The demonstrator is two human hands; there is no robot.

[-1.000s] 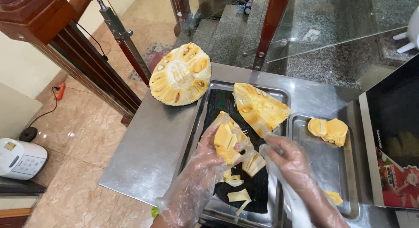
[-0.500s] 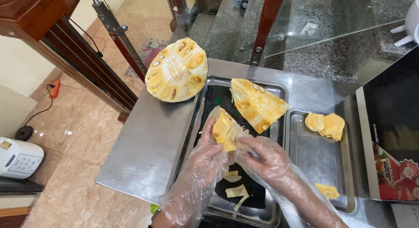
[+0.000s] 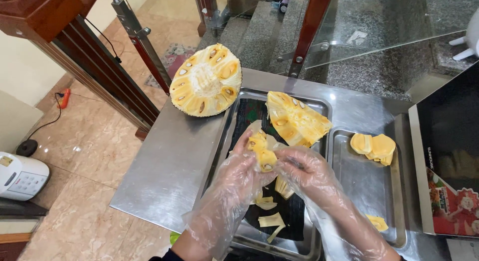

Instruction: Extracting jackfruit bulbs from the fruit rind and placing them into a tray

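While the halved jackfruit (image 3: 205, 80) sits far left on the steel table (image 3: 164, 166), the gloved left hand (image 3: 238, 173) and right hand (image 3: 305, 172) both pinch one jackfruit piece (image 3: 263, 151) (long axis upright) between them, over the dark-lined tray (image 3: 234, 111); a red printed box (image 3: 456, 206) stands far right.

Both hands wear loose, clear disposable plastic gloves, crinkled and glossy where light catches the folds. The glove on the left hand (image 3: 239, 176) bags out wide at its open cuff over the wrist. The one on the right hand (image 3: 309, 173) runs further up the forearm. At the bottom edge, a dark sleeve, possibly navy, just shows.
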